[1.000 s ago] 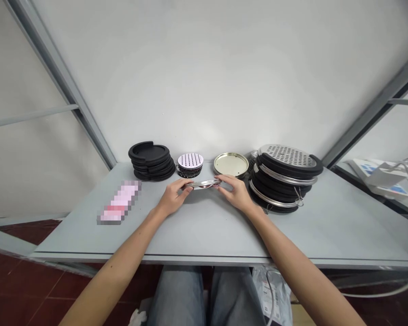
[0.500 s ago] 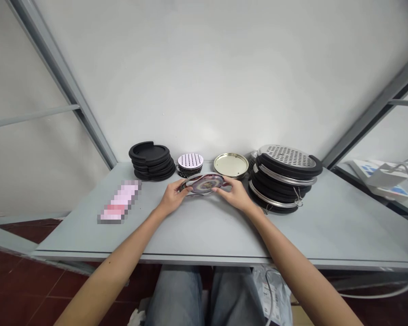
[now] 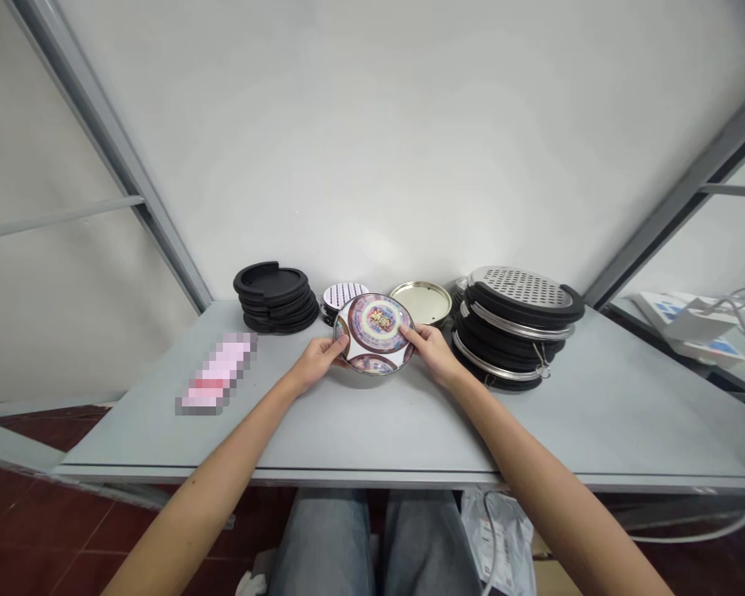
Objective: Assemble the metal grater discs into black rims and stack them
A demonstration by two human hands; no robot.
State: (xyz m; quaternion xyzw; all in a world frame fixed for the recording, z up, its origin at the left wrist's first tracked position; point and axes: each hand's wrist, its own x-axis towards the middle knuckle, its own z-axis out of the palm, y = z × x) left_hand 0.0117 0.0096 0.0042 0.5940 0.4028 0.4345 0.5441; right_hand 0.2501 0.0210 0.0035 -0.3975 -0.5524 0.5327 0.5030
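A round disc with a colourful printed face (image 3: 378,329) is held above the table, tilted so its print faces me. My left hand (image 3: 320,361) grips its left edge, thumb on the front and fingers behind. On the right edge, my right hand (image 3: 433,351) pinches it with the thumb over the print. Behind the disc sit a pale gold metal lid (image 3: 423,301) and a small stack topped by a white slotted round piece (image 3: 343,293), partly covered by the disc.
Black round rings are stacked (image 3: 273,290) at the back left. A taller stack of black rings and metal rims, topped by a perforated metal plate (image 3: 521,286), stands right. A blurred pink object (image 3: 217,374) lies on the grey table (image 3: 360,430). White boxes (image 3: 689,327) rest far right.
The disc has been tipped up from nearly flat, so its printed face now shows fully. Both hands turned with it and kept their hold.
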